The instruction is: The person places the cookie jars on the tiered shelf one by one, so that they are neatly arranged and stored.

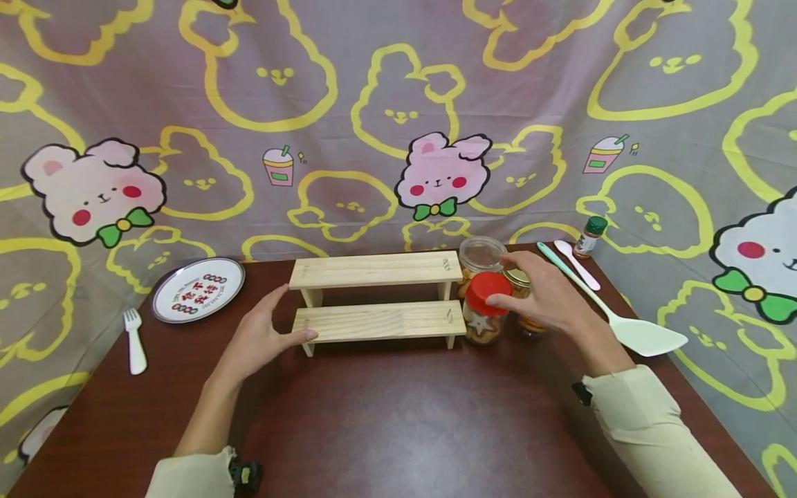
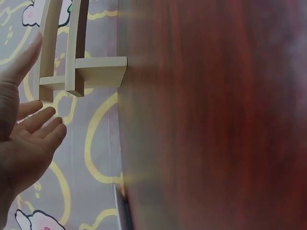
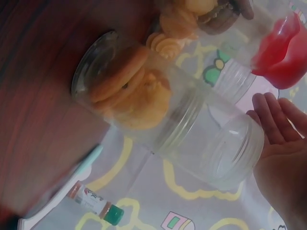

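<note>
Steadying comes first: low in the head view, left of centre, the left hand (image 1: 261, 339) lies open against the left end of the two-step wooden rack (image 1: 378, 302), thumb touching the lower shelf and fingers straight; the left wrist view shows the same flat palm beside the rack's end post. That brace looks useful, so the rack should not slide on the dark table (image 1: 398, 422) when a jar is set down on it.

Right of centre, the right hand (image 1: 538, 294) reaches over a cluster of three jars just off the rack's right end. Its fingertips touch the red-lidded jar (image 1: 484, 311), which stands upright on the table against the lower shelf's end and holds star-shaped biscuits. From the right wrist view the fingers look straight, so I judge the hand open, touching but not yet gripping. A good grip would close round the lid from above, clear of the gold-lidded jar (image 1: 519, 280) tucked under the palm.

Behind them stands the clear jar (image 1: 481, 254) of cookies. Further right lie a white spatula (image 1: 623, 318), a small spoon (image 1: 575, 263) and a green-capped spice bottle (image 1: 589, 235); at far left, a plate (image 1: 198, 289) and fork (image 1: 133, 340).
</note>
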Available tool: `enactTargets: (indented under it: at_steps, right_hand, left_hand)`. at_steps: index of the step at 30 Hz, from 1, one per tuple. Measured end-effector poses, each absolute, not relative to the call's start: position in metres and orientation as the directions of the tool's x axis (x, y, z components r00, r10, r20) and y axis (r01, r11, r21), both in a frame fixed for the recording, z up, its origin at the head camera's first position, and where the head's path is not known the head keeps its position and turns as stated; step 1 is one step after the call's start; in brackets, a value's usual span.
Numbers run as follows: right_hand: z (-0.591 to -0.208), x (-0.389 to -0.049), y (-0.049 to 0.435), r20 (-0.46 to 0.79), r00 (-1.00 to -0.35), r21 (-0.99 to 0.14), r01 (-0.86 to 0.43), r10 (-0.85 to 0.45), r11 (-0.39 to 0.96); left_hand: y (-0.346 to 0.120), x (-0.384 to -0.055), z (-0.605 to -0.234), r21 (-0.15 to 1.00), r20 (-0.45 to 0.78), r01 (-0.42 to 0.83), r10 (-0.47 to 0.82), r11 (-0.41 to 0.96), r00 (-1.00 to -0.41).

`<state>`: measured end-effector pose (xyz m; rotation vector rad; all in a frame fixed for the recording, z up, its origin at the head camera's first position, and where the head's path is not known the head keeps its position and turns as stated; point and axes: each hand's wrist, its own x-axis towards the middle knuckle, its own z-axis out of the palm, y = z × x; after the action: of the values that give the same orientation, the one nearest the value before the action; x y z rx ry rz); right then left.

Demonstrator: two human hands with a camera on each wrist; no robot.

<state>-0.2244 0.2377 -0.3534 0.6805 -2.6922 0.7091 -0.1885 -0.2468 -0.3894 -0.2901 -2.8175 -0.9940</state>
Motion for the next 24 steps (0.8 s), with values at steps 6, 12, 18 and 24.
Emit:
enactTargets:
  at_steps: [6, 12, 18, 24]
  right_hand:
    - [-0.357, -0.227, 0.233, 0.432, -0.81, -0.389, -0.564, -0.397, 0.728]
    - [-0.357, -0.227, 0.23, 0.428, -0.812, -0.406, -0.565, -0.396, 0.718]
    - [-0.356, -0.227, 0.227, 0.396, -0.824, -0.433, -0.557, -0.405, 0.709]
    - [-0.356, -0.227, 0.227, 0.354, -0.842, -0.437, -0.533, -0.406, 0.724]
  left_hand:
    - [-0.246, -0.184, -0.392, 0.696, 0.122, 0.166, 0.112, 0.699, -0.986]
    - [-0.245, -0.183, -0.397, 0.812, 0.071, 0.159, 0.175, 0.562, -0.982]
    - [-0.245, -0.183, -0.404, 0.874, 0.049, 0.142, 0.206, 0.464, -0.977]
    - [-0.244, -0.182, -0.407, 0.889, 0.032, 0.12, 0.201, 0.442, -0.979]
